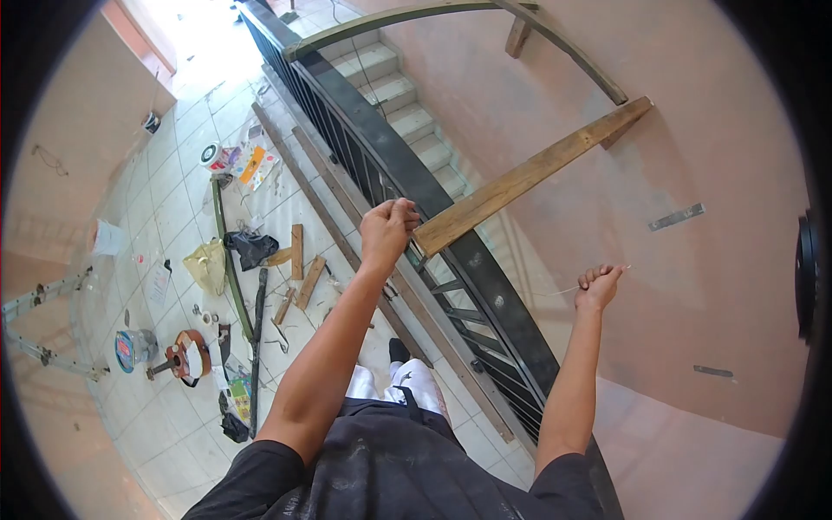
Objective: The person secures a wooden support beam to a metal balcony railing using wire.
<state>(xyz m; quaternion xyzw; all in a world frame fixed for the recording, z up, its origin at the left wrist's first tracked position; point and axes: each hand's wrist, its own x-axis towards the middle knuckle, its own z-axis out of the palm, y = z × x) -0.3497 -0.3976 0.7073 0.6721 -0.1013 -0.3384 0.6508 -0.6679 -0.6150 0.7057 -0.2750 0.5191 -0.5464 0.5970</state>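
Note:
My left hand [390,227] is closed in a pinch above the black metal railing [472,260], beside the near end of a wooden plank [529,184]. What its fingers hold, if anything, is too small to make out. The plank lies across the railing and reaches to the pink wall, where a small wood block props its far end. My right hand [600,288] is closed out over the stairwell side, around a thin pale cord [555,292]. The cord trails off to the left of that hand, and a short end shows past the fingertips.
Wooden beams [498,423] lie along the railing's foot. Stairs [407,113] run beyond it. On the tiled floor are a guitar [187,357], a paint bucket [134,349], wood offcuts [309,282], and bags [206,264]. A ladder [48,299] stands at left.

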